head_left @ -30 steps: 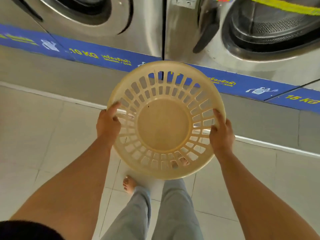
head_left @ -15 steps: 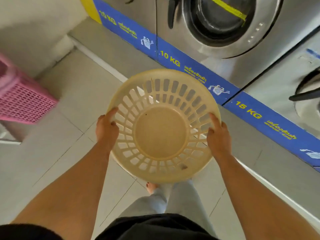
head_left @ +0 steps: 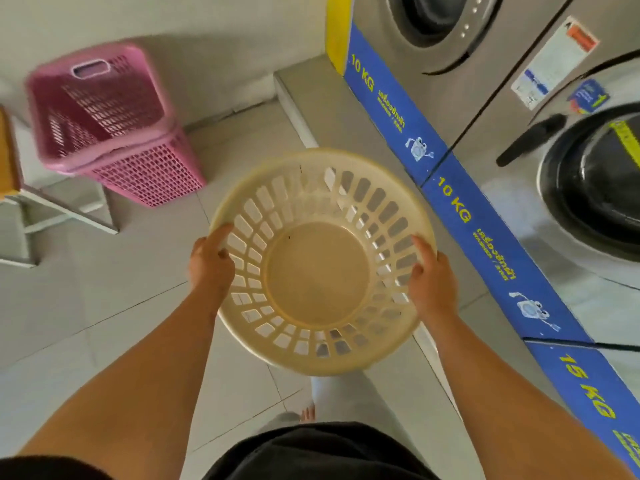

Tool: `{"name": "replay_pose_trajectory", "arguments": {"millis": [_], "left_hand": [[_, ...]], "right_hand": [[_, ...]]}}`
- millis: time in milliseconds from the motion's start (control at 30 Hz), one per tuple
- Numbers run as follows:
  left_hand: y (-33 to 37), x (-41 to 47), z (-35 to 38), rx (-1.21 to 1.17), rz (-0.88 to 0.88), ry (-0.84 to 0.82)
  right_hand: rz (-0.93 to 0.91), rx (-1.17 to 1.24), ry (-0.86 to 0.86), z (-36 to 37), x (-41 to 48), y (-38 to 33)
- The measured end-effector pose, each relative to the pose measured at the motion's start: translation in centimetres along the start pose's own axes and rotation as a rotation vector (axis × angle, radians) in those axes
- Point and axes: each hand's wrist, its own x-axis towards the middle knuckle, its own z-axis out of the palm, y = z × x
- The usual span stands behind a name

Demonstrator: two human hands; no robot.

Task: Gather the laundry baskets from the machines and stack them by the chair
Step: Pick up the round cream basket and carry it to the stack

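Note:
I hold a round cream laundry basket (head_left: 317, 271) with slotted sides in front of me above the floor, its open top facing me and nothing inside. My left hand (head_left: 211, 265) grips its left rim and my right hand (head_left: 431, 285) grips its right rim. At the upper left, two pink rectangular baskets (head_left: 114, 119) stand nested on the floor by the wall. Beside them at the far left edge is part of a chair (head_left: 52, 209) with pale legs and a wooden seat.
A row of steel washing machines (head_left: 485, 81) on a raised concrete step (head_left: 311, 98) runs along the right, with a blue band marked 10 KG and 15 KG. The floor is pale tile (head_left: 121, 289). My legs and a bare foot (head_left: 306, 414) show below the basket.
The view has swung left with the basket still in both hands. The machines have slid to the right, and the pink baskets and the chair have come into sight at the upper left.

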Motion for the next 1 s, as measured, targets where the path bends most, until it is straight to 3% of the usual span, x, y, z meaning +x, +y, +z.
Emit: {"name": "replay_pose_trajectory", "arguments": {"millis": [367, 1000], "left_hand": [[2.3, 15.0, -3.3, -0.054, -0.155, 0.107], [7.1, 45.1, -4.5, -0.023, -0.284, 0.000]], "right_hand": [[-0.136, -0.042, -0.149, 3.5, 15.7, -14.6], [-0.134, -0.082, -0.213, 13.2, 41.0, -34.9]]}}
